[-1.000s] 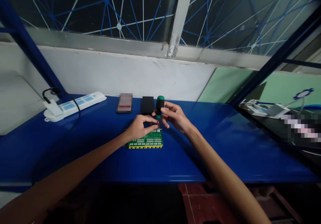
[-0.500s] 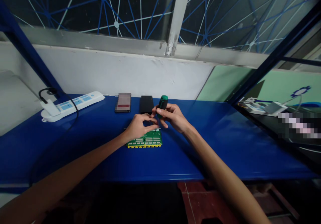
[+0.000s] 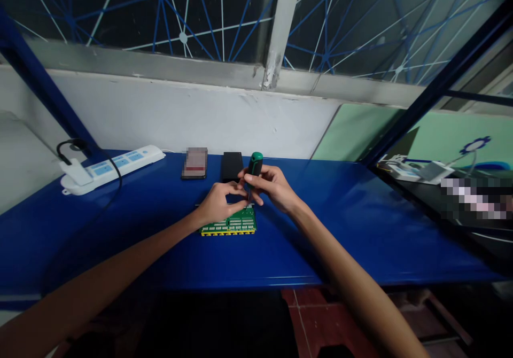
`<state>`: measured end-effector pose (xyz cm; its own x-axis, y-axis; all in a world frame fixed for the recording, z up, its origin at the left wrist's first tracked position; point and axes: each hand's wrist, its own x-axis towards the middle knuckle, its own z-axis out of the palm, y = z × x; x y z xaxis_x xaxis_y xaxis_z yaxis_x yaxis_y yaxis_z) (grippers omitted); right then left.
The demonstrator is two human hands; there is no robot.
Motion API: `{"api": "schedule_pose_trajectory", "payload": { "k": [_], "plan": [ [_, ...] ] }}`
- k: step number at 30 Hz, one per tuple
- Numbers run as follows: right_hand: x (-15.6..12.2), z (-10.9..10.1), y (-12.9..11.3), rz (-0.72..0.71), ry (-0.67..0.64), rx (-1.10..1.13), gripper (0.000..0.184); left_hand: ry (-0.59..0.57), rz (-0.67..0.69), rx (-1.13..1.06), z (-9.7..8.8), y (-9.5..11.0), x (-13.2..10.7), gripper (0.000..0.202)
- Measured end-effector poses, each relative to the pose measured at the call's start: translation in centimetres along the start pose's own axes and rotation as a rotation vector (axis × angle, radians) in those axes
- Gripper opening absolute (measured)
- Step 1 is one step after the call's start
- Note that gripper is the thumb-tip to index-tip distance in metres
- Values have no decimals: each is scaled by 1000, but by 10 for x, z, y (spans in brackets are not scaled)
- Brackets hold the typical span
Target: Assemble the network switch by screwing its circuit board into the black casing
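Observation:
A green circuit board lies on the blue table, with a row of yellow connectors along its near edge. My right hand grips a screwdriver by its green and black handle. The screwdriver stands almost upright, its shaft pointing down at the board's far right corner. Reaching over the board's far left part, my left hand has thumb and fingers closed together by the shaft. What they pinch is hidden, and so is the screwdriver's tip.
Behind the board lie a black box and a flat item with a blurred top. A white power strip with a plugged-in black cable is at the left. Blue frame posts rise at both sides of the table.
The screwdriver's handle leans slightly more to the left now. Both hands stay at the board's far edge, and the whole view has shifted a little.

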<state>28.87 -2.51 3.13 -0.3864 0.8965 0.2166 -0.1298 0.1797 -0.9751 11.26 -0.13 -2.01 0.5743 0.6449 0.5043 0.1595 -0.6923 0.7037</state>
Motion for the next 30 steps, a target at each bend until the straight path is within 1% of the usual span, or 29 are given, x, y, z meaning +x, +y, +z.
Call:
{"api": "schedule_pose_trajectory", "payload": {
  "k": [3, 7, 13, 16, 22, 30],
  "plan": [
    [0, 0, 2, -7, 5, -16, 28, 36, 9, 29, 1, -2, -1, 15],
    [0, 1, 4, -25, 4, -37, 25, 40, 6, 10, 1, -2, 0, 13],
    [0, 4, 7, -15, 7, -78, 28, 60, -57, 9, 1, -1, 0, 12],
    [-1, 4, 7, -20, 11, -79, 27, 39, -71, 3, 0, 1, 0, 13],
    [-1, 3, 4, 9, 58, -67, 30, -39, -37, -40, -1, 4, 1, 19],
    [0, 2, 3, 6, 54, -81, 29, -31, -86, -22, -1, 2, 2, 17]
  ]
}}
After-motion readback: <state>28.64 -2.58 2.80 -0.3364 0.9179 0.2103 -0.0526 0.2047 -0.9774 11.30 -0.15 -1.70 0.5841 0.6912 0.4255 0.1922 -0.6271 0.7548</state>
